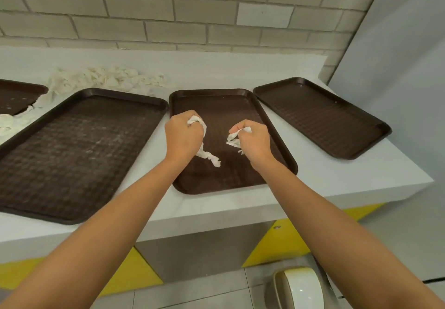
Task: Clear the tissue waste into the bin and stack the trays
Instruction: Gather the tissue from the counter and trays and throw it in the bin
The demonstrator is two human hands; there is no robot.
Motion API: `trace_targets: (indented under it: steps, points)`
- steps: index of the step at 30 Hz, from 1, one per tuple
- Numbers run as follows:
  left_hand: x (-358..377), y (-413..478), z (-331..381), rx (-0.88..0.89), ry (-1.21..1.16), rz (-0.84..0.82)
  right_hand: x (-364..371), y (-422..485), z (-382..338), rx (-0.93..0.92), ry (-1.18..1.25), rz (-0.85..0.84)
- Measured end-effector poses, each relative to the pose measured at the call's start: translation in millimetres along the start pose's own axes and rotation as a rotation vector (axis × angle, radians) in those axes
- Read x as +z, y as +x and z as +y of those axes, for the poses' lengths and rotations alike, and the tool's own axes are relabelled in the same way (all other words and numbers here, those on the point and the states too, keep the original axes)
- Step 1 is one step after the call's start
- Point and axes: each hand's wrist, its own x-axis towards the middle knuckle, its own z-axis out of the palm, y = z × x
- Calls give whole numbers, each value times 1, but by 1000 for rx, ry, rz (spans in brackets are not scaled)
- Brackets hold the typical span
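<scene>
Left hand [184,137] and right hand [252,140] each clutched tissue scraps [209,157] in curled fingers over middle tray [231,97]. Tissue pile [108,80] left on surface, trays unstacked, bin [298,287] below.

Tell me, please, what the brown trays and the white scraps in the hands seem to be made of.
The middle tray and the right tray look like moulded plastic: dark brown, matte, with a raised rim and a waffle-textured floor. The scraps held by the left hand and the right hand look like thin tissue paper: white, crumpled, twisted and torn at the edges.
</scene>
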Motion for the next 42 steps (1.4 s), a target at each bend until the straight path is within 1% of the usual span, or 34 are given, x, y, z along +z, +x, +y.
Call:
trace_targets:
  steps: [2,6,10,15,17,21,25,29,33,37,40,42]
  points:
    - [7,-14,7,27,-50,-2,-12,-5,5,-2,-2,3]
    - [29,-45,22,49,-82,-61,-43,-17,19,13,30,3]
    - [62,-82,36,-2,-130,-109,-89,-36,41,23,75,-17]
    - [111,-145,55,-99,-203,-176,-157,-60,82,-18,72,-49]
    - [131,-171,60,-142,-238,-201,-183,-67,102,-18,81,-90]
    - [169,-216,66,-222,-212,-243,-224,-86,142,-14,31,-209]
    - [200,-250,58,-316,-192,-244,-248,-103,187,74,-47,-249]
    - [224,-278,43,-386,-145,-291,-262,-114,229,177,-84,-259]
    - [246,-304,17,-420,-96,-394,-263,-123,273,255,-139,-247]
    - [269,-326,-16,-425,-33,-500,-259,-136,319,399,-120,-246]
    - [287,-342,-44,-432,25,-570,-254,-147,355,498,-95,-221]
    - [300,-354,-63,-458,43,-599,-249,-153,384,596,-77,-197]
